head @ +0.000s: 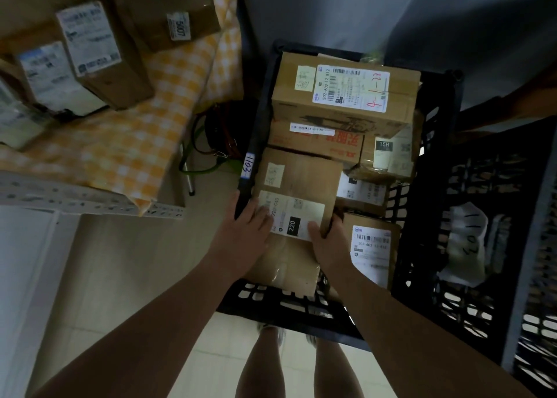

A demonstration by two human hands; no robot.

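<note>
Black crate (261, 111), centre of view, packed with cardboard parcels; a white tag (249, 166) on its left rim is handwritten "1103". The subject parcel (297, 180) lies at the crate's near left, and its label shows "220" in white on a black patch. Left hand (250, 227) grasps the parcel's left edge, one digit lying over the label. Right hand (327, 238) grasps the right edge, thumb on top, fingers curled down the side. The far parcel (343, 96) is printed "502-602 12 812", with "4-1-22" in red marker. The near-right parcel (372, 247) carries the same printed code. The small parcel (388, 153) between them reads "15H". On the left shelf a box (177, 14) reads "5007" (finer print blurred), sitting on yellow checked cloth (135, 144).
</note>
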